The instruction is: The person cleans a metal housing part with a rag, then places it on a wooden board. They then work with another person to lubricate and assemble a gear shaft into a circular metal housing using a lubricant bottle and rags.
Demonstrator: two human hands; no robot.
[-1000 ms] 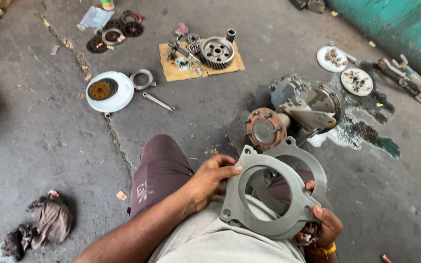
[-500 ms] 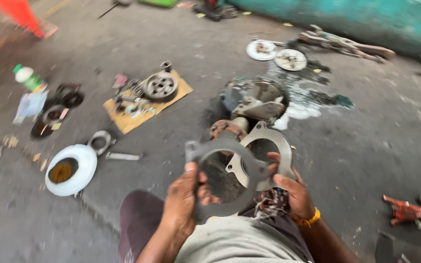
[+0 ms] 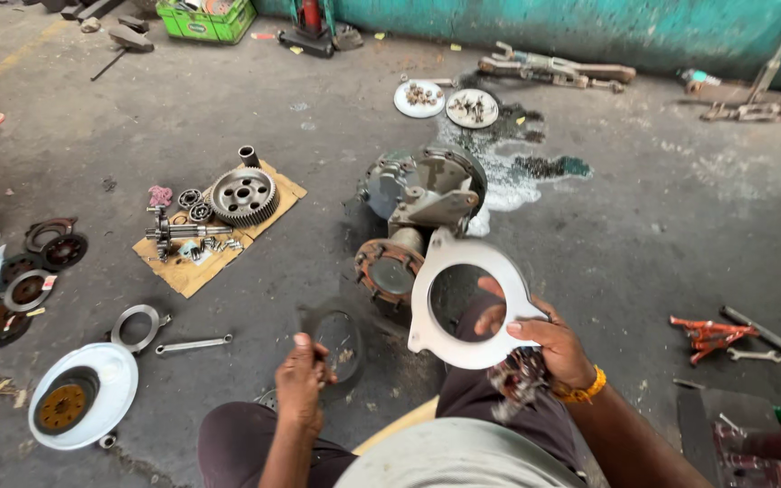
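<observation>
My right hand grips a pale ring-shaped flat plate with a large round hole, held upright above my knee; a dirty rag hangs under that hand. My left hand holds a darker ring-shaped metal plate, blurred by motion, low and to the left of the pale one. The two plates are apart. A grey gear housing with a rusty round flange lies on the floor just beyond them.
Cardboard with a large gear and small parts lies left. Nearer are a metal ring, a wrench and a white bowl. Two white dishes sit by a wet patch. Orange tool lies right.
Both hands held the two ring plates stacked together before. Now they are separated: my left hand has the dark plate down-left, my right keeps the pale one. The view has swung.
</observation>
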